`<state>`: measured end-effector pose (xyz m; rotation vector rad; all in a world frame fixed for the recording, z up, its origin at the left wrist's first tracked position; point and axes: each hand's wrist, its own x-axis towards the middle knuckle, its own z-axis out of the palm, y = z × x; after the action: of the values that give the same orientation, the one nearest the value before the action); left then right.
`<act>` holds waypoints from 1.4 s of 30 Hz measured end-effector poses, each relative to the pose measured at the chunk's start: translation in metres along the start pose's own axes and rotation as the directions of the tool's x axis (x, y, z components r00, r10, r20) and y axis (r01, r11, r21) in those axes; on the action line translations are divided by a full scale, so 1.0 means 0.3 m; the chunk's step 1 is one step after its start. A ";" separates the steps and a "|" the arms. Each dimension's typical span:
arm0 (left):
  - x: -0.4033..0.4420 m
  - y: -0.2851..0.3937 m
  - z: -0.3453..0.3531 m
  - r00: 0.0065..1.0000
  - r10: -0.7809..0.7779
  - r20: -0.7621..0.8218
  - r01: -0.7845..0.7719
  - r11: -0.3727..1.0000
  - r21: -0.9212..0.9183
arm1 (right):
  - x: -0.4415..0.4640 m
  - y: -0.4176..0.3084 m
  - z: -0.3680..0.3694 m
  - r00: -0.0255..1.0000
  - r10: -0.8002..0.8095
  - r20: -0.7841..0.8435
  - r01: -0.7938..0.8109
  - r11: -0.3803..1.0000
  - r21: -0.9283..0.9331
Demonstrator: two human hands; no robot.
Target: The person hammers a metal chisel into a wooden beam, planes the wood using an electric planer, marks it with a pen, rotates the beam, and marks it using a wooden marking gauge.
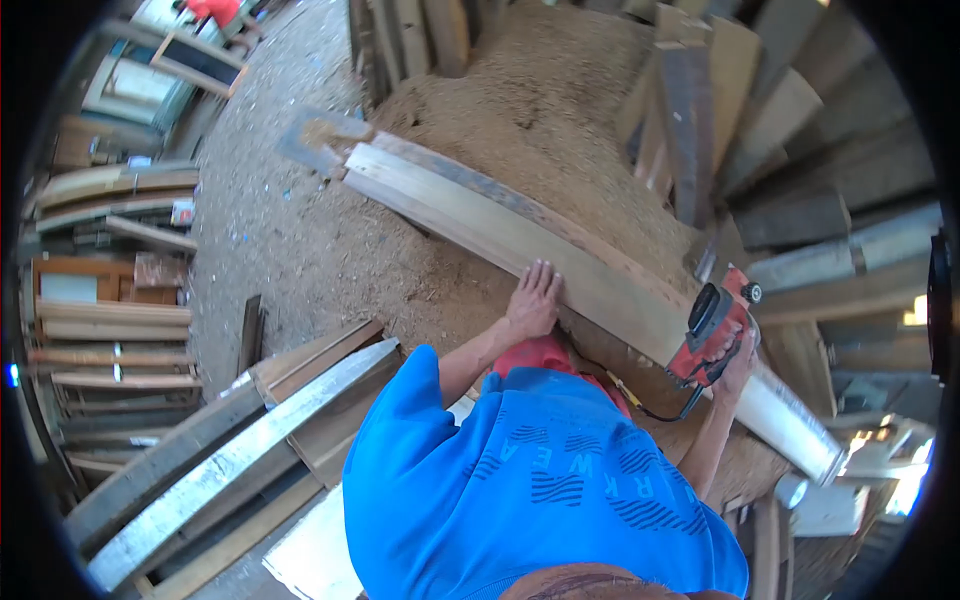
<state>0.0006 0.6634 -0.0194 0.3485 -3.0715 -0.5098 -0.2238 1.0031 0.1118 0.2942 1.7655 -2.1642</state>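
Note:
A long wooden plank (610, 315) runs diagonally in front of me, on top of a rougher board (530, 212). My left hand (537, 300) lies on the plank's near edge with its fingers stretched out. To the right, my right hand (740, 368) is wrapped round a red electric hand planer (708, 335). The planer is over the right part of the plank; I cannot tell whether its sole touches the wood. A cord (665, 415) trails from the tool toward my body. My right fingers are partly hidden behind the planer.
Sawdust and shavings (530, 100) heap beyond the plank. Upright boards (690, 120) lean at the upper right. Stacked long timbers (240, 465) lie at the lower left, and more wooden pieces (115, 310) line the left side. A person in red (215, 12) is far off, upper left.

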 end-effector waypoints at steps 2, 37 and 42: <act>-0.002 0.164 0.074 0.991 0.124 0.044 -0.124 0.992 -0.012 | -0.099 -0.020 -0.216 0.995 -0.022 -0.098 0.031 0.995 0.090; 0.603 2.219 0.901 0.081 0.878 0.472 -0.906 0.262 -0.333 | -0.990 0.112 -1.697 0.123 0.183 -0.975 0.313 0.926 0.213; 0.603 2.518 1.001 0.223 0.832 0.508 -0.903 0.372 -0.214 | -0.975 0.139 -1.971 0.094 0.250 -0.964 0.243 0.933 0.266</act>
<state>-0.3528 1.4159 -0.0672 -1.8083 -3.0019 -0.3364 0.0333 1.6095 0.0557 2.4617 1.6600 -2.3453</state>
